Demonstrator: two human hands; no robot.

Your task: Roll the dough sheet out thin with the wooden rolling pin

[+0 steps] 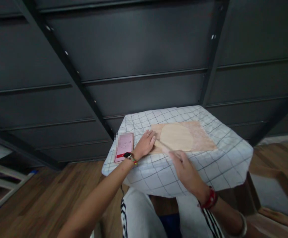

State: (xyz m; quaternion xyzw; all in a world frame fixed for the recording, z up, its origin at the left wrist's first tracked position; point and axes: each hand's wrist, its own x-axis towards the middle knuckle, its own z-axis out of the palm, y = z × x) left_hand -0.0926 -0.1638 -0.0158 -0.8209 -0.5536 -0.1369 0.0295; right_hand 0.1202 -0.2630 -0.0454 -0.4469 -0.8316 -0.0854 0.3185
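A flat, rounded sheet of dough (pixel 177 136) lies on a thin, light brown board (pixel 204 140). A slim wooden rolling pin (pixel 163 147) slants across the near left edge of the dough. My left hand (pixel 145 144) is closed over the pin's far left end, its fingers pointing toward the back of the board. Around the near right end is my right hand (pixel 185 168), fingers wrapped on it and slightly blurred. Both palms hide the ends of the pin.
The board rests on a small table with a white checked cloth (pixel 223 162). To the left lies a phone (pixel 124 147) with a pink screen. Dark metal panels (pixel 144 43) stand close behind. An open box (pixel 272 188) sits on the floor at right.
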